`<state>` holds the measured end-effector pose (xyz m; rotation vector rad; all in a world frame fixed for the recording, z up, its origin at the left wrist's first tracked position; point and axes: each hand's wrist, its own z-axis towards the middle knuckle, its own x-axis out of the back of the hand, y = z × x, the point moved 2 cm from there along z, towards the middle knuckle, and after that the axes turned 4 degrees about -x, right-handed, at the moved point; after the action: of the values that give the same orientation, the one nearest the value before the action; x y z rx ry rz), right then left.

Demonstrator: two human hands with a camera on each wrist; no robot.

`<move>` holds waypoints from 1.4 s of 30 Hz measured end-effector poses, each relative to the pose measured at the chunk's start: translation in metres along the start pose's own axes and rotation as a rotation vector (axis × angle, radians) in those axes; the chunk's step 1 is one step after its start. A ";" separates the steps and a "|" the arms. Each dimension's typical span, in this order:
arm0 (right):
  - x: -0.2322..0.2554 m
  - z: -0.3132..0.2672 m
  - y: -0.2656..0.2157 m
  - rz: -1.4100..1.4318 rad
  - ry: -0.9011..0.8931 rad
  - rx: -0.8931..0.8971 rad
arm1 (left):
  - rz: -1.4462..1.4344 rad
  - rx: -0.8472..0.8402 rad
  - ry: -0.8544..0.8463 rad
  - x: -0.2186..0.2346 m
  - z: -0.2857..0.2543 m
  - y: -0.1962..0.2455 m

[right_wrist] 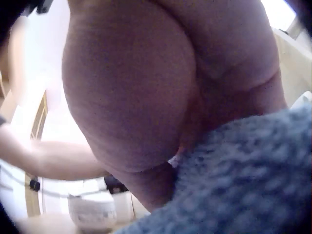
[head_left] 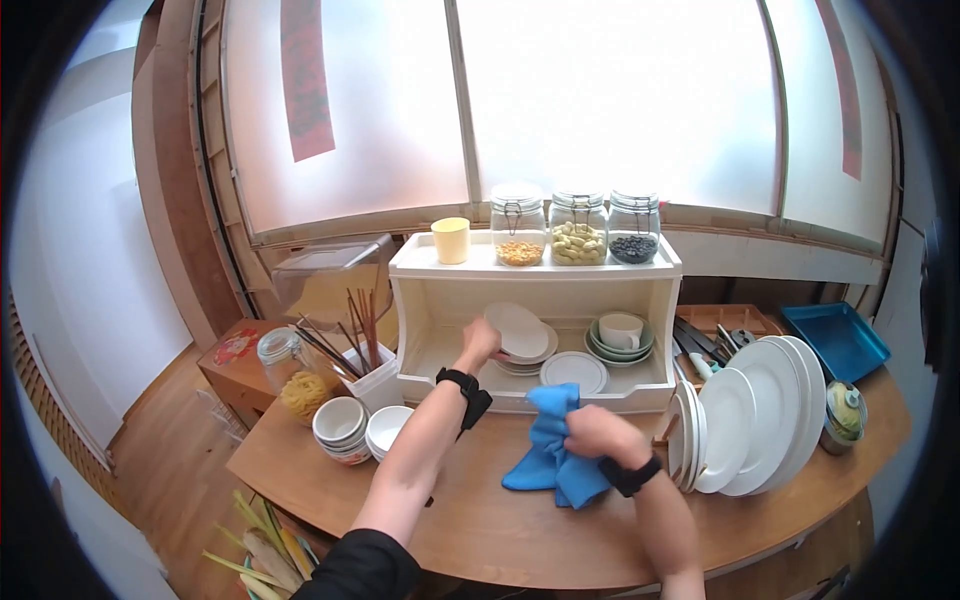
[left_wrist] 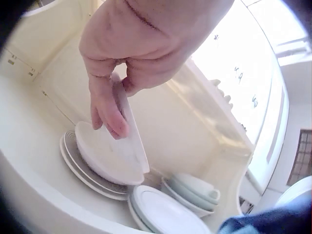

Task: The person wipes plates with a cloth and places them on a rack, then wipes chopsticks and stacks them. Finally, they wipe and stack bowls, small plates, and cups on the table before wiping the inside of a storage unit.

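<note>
**While the left hand (head_left: 482,342) tilts a pale plate (head_left: 515,332), the right hand (head_left: 605,435) grips a blue cloth (head_left: 550,450)**

Plain, smooth and off-white, the plate has a thin rim and a rounded outline that looks oval in the head view. It is inside the cream shelf unit (head_left: 430,345), tilted above a stack of dishes (head_left: 518,370). Its apparent long axis slants from upper left to lower right in the head view; whether its top or underside faces the camera, I cannot tell. The left hand pinches it near the rim, thumb and fingers close together.

The cloth is bright blue, with a nubby weave in the right wrist view. Bunched and creased at the hand, it widens downward into loose folds over the wooden table (head_left: 465,520). Its long axis runs roughly up and down in the head view, the narrow end towards the shelf unit. The right hand's fingers are curled round it, their tips hidden.

Right of the stack lie a flat white plate (head_left: 573,373) and green bowls (head_left: 640,357) holding a cup (head_left: 620,330).
</note>
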<state>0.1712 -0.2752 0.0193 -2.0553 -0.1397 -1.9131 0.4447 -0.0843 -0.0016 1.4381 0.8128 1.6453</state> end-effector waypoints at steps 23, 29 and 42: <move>0.039 -0.015 -0.036 0.438 1.008 -0.010 | -0.309 -0.325 -0.392 0.092 -0.224 0.124; 0.040 -0.015 -0.014 1.071 0.772 -0.161 | -0.497 -0.532 -0.065 0.066 -0.207 0.118; 0.016 -0.011 0.014 0.480 1.153 -0.173 | -0.130 -0.642 -0.010 0.087 -0.220 0.133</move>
<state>0.1663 -0.2941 0.0331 -0.6664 0.7213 -2.4428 0.2037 -0.0655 0.1223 0.9180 0.3090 1.5963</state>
